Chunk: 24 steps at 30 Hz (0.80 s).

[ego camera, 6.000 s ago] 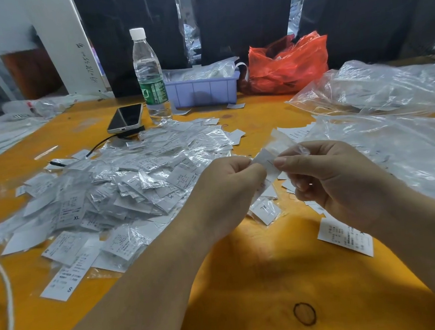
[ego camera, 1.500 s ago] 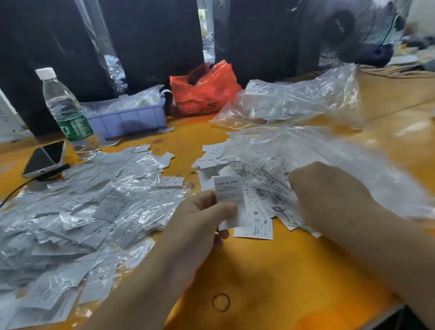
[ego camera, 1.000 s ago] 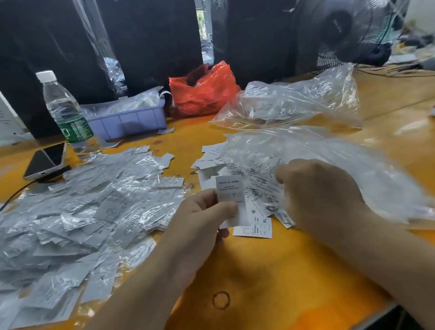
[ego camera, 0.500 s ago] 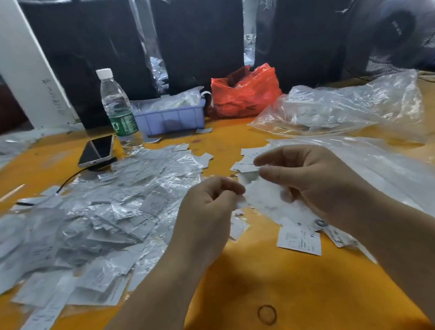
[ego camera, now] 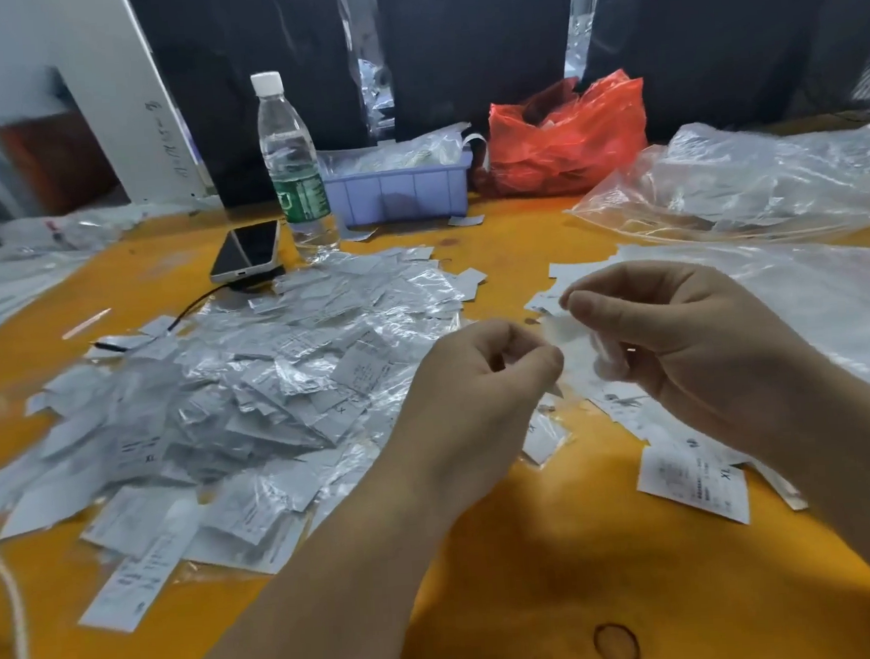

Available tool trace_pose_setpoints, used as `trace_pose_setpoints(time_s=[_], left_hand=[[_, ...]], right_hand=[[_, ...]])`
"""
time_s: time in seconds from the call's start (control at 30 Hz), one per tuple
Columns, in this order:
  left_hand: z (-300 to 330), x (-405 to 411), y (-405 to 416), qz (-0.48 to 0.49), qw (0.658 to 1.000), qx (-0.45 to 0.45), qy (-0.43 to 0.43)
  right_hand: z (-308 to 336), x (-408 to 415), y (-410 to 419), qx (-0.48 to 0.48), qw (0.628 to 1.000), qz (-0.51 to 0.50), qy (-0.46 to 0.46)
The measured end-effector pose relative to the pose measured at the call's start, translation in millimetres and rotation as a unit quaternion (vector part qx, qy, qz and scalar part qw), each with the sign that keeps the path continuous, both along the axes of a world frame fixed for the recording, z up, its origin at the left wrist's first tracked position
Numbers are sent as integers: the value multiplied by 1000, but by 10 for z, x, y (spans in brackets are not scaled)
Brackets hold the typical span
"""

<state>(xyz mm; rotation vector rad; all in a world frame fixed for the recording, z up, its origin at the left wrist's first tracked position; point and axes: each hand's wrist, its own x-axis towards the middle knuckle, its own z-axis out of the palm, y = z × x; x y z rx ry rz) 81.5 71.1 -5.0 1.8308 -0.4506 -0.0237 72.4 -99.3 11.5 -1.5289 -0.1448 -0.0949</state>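
Past the bagged pile point(ego camera: 251, 383), my left hand point(ego camera: 477, 377) is curled tight, pinching a label point(ego camera: 556, 390) that is mostly hidden. My right hand point(ego camera: 681, 343) pinches what looks like a clear sleeve point(ego camera: 574, 332), held between both above the table point(ego camera: 515, 555). I'd spread its mouth, then slide the label in squarely.

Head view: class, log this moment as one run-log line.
left hand pinches white slip | right hand pinches same slip | slip blurred, above orange table | bagged-label pile beside left hand

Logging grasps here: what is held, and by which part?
A small pale slip, blurred: the left hand pinches its left edge, the right hand its right side.
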Motion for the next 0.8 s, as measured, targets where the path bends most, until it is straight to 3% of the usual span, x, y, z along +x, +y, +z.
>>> trace_pose_setpoints(time_s=[0.3, 0.57, 0.8], left_hand=[[69, 10, 51, 34, 996, -80, 38], [45, 25, 92, 63, 997, -32, -6], [54, 20, 97, 46, 999, -27, 0]], right_hand=[[12, -53, -21, -78, 994, 72, 31], [-18, -78, -16, -102, 981, 155, 49], [-16, -67, -23, -103, 986, 117, 52]])
